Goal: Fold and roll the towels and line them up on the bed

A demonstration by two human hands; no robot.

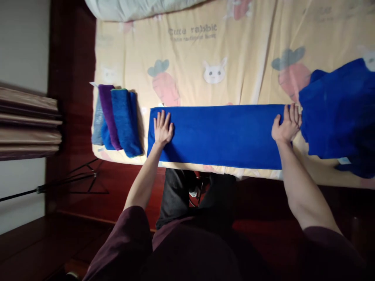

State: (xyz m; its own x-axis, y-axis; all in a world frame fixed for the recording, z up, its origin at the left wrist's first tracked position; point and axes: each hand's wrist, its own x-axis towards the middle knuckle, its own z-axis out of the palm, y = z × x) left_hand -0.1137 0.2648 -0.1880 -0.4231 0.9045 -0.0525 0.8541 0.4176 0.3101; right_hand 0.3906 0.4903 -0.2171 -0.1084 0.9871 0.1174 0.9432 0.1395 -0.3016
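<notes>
A long blue towel point(222, 134) lies flat as a strip along the front edge of the bed. My left hand point(163, 128) rests flat on its left end, fingers apart and pointing away from me. At the opposite end my right hand point(287, 124) presses down with its fingers spread, partly over the towel's right edge. Neither hand grips anything. Whether the towel is doubled over cannot be made out.
To the left stand folded towels, a blue one point(126, 123) beside a purple one point(109, 117). More blue cloth point(336, 113) lies crumpled at the right. A rabbit-print sheet point(187, 70) covers the bed. Black tripod legs point(88, 183) stand on the floor at left.
</notes>
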